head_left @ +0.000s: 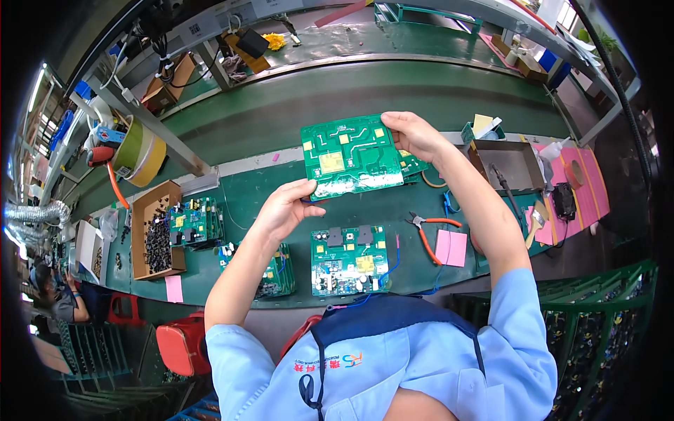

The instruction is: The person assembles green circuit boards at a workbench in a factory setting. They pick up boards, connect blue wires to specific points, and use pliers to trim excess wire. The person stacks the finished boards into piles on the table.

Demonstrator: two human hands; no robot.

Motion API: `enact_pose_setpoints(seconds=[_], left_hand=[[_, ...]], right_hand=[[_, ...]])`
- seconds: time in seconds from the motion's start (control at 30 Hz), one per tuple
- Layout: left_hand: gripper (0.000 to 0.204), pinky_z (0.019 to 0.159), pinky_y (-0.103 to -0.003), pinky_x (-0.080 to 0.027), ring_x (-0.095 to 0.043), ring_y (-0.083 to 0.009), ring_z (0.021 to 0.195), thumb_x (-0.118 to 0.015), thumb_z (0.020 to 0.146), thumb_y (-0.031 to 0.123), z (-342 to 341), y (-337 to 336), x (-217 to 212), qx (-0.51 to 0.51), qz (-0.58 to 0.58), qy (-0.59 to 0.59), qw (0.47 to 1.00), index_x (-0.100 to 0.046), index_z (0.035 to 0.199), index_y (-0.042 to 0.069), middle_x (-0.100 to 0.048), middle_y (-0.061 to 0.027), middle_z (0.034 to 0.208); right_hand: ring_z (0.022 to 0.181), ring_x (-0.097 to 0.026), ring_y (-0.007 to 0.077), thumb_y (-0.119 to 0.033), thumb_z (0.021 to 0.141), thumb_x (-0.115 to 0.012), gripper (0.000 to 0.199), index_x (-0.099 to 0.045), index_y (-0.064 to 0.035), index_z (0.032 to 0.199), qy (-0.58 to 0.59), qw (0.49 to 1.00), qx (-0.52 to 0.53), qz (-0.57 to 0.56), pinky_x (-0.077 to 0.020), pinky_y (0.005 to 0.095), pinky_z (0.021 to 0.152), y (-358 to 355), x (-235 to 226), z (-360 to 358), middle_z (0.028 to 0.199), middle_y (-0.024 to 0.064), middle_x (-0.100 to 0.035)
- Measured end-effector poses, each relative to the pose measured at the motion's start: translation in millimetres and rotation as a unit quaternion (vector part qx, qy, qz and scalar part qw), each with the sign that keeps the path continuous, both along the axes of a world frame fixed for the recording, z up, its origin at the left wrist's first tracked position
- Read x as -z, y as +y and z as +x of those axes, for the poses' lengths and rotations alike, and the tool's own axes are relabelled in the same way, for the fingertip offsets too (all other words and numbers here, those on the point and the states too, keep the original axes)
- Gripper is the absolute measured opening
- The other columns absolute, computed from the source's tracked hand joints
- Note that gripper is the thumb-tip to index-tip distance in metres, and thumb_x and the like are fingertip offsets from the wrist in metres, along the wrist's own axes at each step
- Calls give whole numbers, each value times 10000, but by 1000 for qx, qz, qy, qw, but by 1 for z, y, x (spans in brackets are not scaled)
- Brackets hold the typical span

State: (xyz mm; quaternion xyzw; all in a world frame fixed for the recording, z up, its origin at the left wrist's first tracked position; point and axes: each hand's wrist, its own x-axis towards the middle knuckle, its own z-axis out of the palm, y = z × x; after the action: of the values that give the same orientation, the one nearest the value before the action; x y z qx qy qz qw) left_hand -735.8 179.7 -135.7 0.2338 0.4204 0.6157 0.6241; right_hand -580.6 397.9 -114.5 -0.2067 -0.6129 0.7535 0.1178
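I hold a green circuit board [379, 151] up over the bench, slightly tilted, with solder traces and yellow patches showing. My left hand [284, 205] grips its lower left corner between thumb and fingers. At the upper right corner my right hand [415, 137] is closed on it, the fingertips partly hidden behind. Below, a second circuit board [337, 263] lies flat with its components up, a blue wire at its right side. Behind the raised board another green board [413, 165] shows only in part. Cutters with orange handles [427, 240] lie beside a pink paper square [451, 248].
Left stand stacked boards [277, 277], another group of boards [196, 223] and a cardboard box [168, 263] of small black parts. On the right are an open box [488, 158], a brush [536, 223] and a tape roll [574, 174]. A red stool [184, 345] stands below; a person [67, 302] sits far left.
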Motion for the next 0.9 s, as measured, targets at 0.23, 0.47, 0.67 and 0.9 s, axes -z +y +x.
enact_pose_setpoints(seconds=[0.23,0.47,0.67,0.9], left_hand=[[294,593,-263,-499,-542,-153,772,-455,813,203,-11,9,7,18,-25,7,999,-487,975,-40,-536,-92,891],[570,721,-290,-417,-492,-178,849,-339,820,461,-59,28,31,23,-101,181,978,-408,1095,-33,-495,-86,899],[385,731,-291,-417,-485,-185,852,-444,814,287,-98,69,97,-115,-134,189,966,-453,1038,-27,-496,-119,981],[379,809,-328,-375,-470,-208,949,-496,768,246,-109,84,148,-77,-232,301,922,-493,1012,-45,-521,-138,991]], right_hand=[[663,-558,122,-211,832,-423,190,-516,-51,874,-4,999,-5,-32,-452,250,571,10,13,-8,790,38,-571],[700,-559,100,-112,810,-447,165,-490,-15,936,-5,1000,19,18,-471,227,615,14,36,-11,794,39,-572],[673,-548,150,33,717,-462,151,-511,-10,854,87,927,96,352,-436,263,620,-14,90,-38,729,69,-565],[792,-528,256,5,626,-504,170,-518,-42,789,125,753,-37,644,-430,335,687,-43,164,-21,829,97,-543]])
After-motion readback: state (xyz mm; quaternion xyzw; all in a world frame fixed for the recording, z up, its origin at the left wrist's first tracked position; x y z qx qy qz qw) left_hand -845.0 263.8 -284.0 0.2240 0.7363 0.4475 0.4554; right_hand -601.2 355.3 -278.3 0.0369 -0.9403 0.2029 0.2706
